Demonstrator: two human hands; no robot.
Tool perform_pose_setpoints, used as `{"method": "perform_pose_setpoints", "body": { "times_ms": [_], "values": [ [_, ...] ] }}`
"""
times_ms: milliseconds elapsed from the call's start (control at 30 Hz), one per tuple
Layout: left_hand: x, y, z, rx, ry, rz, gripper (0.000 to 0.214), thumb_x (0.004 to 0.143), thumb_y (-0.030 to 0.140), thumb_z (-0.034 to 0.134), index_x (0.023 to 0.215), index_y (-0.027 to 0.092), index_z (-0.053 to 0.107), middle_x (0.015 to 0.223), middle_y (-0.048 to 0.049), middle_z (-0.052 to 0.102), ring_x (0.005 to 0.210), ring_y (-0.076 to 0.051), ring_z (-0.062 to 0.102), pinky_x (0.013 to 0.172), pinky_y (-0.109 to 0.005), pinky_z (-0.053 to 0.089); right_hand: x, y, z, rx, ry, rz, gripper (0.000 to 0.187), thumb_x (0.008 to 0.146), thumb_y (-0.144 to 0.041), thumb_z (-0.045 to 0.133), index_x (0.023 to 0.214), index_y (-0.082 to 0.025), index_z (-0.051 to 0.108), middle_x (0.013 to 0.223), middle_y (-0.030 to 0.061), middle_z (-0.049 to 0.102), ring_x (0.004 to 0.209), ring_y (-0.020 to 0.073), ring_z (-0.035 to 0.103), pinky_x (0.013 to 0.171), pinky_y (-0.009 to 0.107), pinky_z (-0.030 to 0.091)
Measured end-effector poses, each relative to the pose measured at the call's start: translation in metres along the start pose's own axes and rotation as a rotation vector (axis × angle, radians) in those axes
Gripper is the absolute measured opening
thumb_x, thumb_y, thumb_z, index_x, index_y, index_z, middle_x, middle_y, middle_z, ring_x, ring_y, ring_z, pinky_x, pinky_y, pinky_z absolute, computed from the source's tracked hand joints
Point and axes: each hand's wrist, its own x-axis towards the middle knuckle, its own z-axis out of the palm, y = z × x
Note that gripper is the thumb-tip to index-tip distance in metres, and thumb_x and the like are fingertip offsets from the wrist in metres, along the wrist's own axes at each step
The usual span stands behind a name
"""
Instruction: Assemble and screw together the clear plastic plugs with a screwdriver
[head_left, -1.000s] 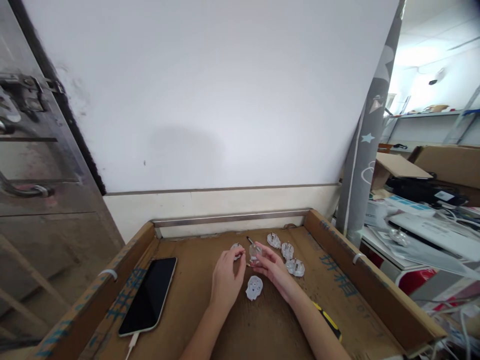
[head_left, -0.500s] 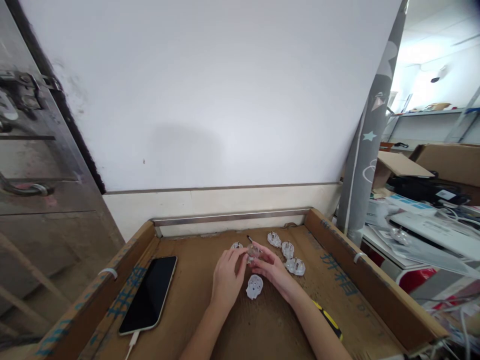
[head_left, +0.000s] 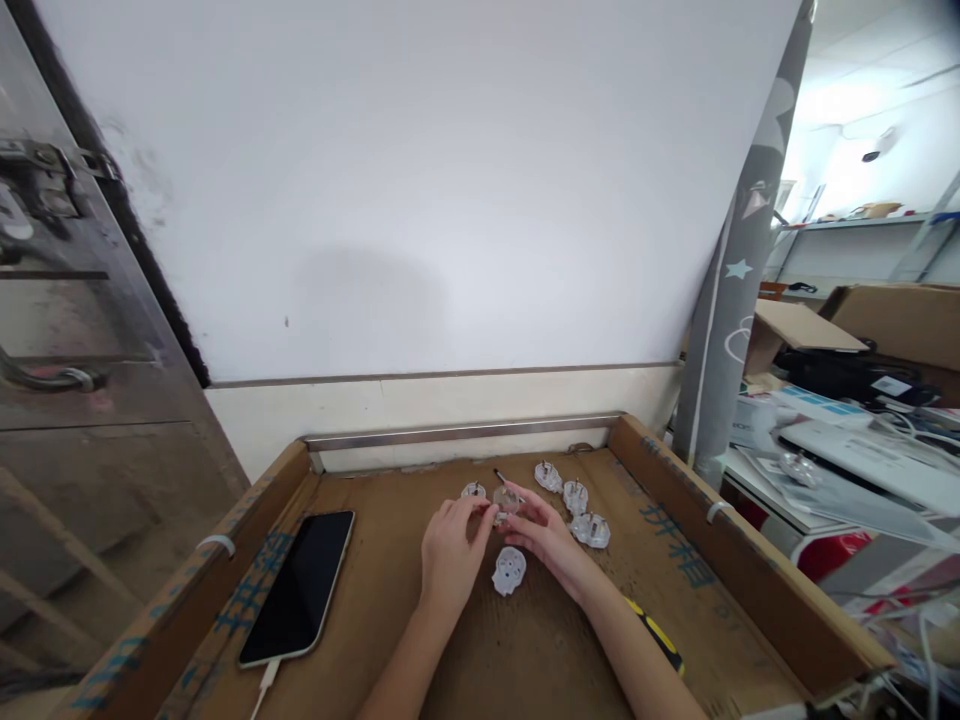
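In the head view both my hands are over the cardboard, closed on a small clear plastic plug piece (head_left: 506, 499). My left hand (head_left: 454, 545) pinches its near left side between thumb and fingers. From the right, my right hand (head_left: 546, 535) holds it with curled fingers. A thin dark-tipped rod (head_left: 499, 475) sticks out just beyond the fingers; what it belongs to is hidden. Below the hands lies a white plug part (head_left: 509, 570) with holes in its face. Behind my left fingers is another clear plug (head_left: 473, 490), partly covered.
Several clear plugs with metal pins (head_left: 575, 497) lie right of my hands. A yellow-and-black handle (head_left: 657, 637) is partly under my right forearm. On the left lies a phone (head_left: 300, 588) with a white cable (head_left: 266, 685). Raised cardboard sides (head_left: 739, 545) border the work surface.
My left fingers have shifted slightly on the clear plug piece, showing a little more of it. The parts on the cardboard stay where they were.
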Motion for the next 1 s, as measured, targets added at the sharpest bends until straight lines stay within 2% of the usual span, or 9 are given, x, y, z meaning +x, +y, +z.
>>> {"method": "perform_pose_setpoints", "body": {
  "times_ms": [233,400,567,700,833,1000],
  "values": [
    [0.001,0.000,0.001,-0.004,-0.026,-0.016,0.013,0.086,0.031,0.051,0.086,0.022,0.060,0.081,-0.0006,0.066,0.076,-0.017,0.060,0.070,-0.030,0.046,-0.005,-0.004,0.003,0.005,-0.042,0.020,0.069,0.058,-0.030,0.077,0.121,-0.021,0.049,0.097,0.0039,0.059,0.076,0.0107,0.061,0.070,0.023,0.047],
    [0.001,-0.001,0.002,-0.025,-0.077,0.004,0.013,0.087,0.031,0.050,0.086,0.022,0.060,0.083,-0.0003,0.065,0.078,-0.017,0.059,0.071,-0.031,0.046,-0.008,-0.005,0.005,0.044,-0.077,0.037,0.068,0.057,-0.027,0.077,0.119,-0.019,0.051,0.095,0.0059,0.061,0.078,0.0140,0.062,0.069,0.025,0.047],
    [0.003,-0.006,0.001,-0.045,-0.042,-0.030,0.017,0.088,0.027,0.047,0.100,0.022,0.059,0.090,-0.0018,0.065,0.081,-0.017,0.059,0.073,-0.030,0.047,0.001,-0.004,-0.003,0.147,0.058,-0.018,0.073,0.056,-0.030,0.077,0.121,-0.021,0.047,0.093,0.0034,0.062,0.077,0.0132,0.062,0.069,0.024,0.047],
    [0.001,-0.011,0.003,0.141,-0.109,0.067,0.016,0.082,0.019,0.053,0.093,0.024,0.063,0.093,-0.0029,0.065,0.087,-0.021,0.057,0.074,-0.035,0.046,0.008,-0.005,-0.009,0.227,0.172,-0.045,0.080,0.054,-0.033,0.077,0.125,-0.022,0.043,0.081,-0.0008,0.063,0.073,0.0110,0.062,0.068,0.022,0.047],
    [-0.002,-0.016,0.011,0.235,-0.214,0.104,0.016,0.079,0.017,0.058,0.091,0.026,0.066,0.101,-0.0031,0.064,0.095,-0.023,0.055,0.077,-0.038,0.045,0.007,-0.007,-0.009,0.258,0.184,-0.028,0.081,0.052,-0.031,0.077,0.125,-0.019,0.043,0.078,0.0004,0.064,0.069,0.0117,0.062,0.066,0.023,0.047],
    [0.001,-0.018,0.016,0.239,-0.252,0.098,0.012,0.081,0.021,0.057,0.087,0.026,0.067,0.103,-0.0032,0.063,0.096,-0.023,0.053,0.079,-0.039,0.043,0.005,-0.005,-0.006,0.257,0.170,-0.024,0.075,0.055,-0.030,0.075,0.123,-0.020,0.045,0.077,0.0002,0.064,0.067,0.0117,0.062,0.064,0.023,0.047]
  ]
}}
